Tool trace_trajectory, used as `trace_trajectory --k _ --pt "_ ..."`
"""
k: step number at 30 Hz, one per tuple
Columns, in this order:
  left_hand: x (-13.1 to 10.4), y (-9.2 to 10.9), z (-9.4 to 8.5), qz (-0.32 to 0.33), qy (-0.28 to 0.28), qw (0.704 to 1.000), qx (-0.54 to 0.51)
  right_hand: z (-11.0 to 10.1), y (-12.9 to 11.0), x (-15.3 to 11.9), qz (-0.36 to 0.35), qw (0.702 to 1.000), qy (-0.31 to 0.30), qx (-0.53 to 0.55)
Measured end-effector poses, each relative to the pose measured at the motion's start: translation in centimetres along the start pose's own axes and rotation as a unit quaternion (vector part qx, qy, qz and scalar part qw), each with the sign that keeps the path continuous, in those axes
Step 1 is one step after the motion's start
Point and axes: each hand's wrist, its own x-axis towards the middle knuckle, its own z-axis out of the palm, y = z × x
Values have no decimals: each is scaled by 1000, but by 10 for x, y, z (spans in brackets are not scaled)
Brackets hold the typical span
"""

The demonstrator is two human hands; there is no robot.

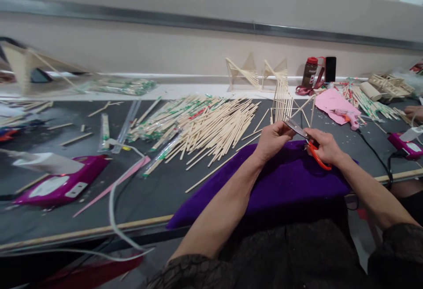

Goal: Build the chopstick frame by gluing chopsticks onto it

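Note:
Both of my hands meet above a purple cloth [284, 183] that lies over the table's front edge and my lap. A pair of scissors [298, 129] with an orange handle is in my right hand [324, 144], the blades pointing up and to the left. My left hand [275, 137] is closed beside the blades, its fingertips bunched together; what they hold is too small to make out. Just beyond the hands stands a frame built of thin wooden sticks [283, 101]. To the left lies a big loose pile of wooden sticks [218, 126].
Wrapped chopsticks [175, 113] lie left of the pile. Stick models [243, 75] stand along the wall. Rightward are a bottle [309, 72], a phone [330, 69], pink paper [333, 103] and a glue gun [349, 117]. A magenta power strip [66, 187] trails a white cable. Another person's hand [414, 113] shows far right.

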Motion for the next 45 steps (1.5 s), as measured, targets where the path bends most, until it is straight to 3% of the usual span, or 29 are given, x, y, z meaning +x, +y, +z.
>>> trace_trajectory --k 15,30,45 --pt "-3 4 -5 42 -14 994 99 -2 -3 1 35 998 -60 2" --pt "-5 0 0 68 -33 991 107 -3 -3 0 37 996 -64 42" --pt "-6 1 3 45 -19 991 128 -1 -3 -3 49 998 -42 27"
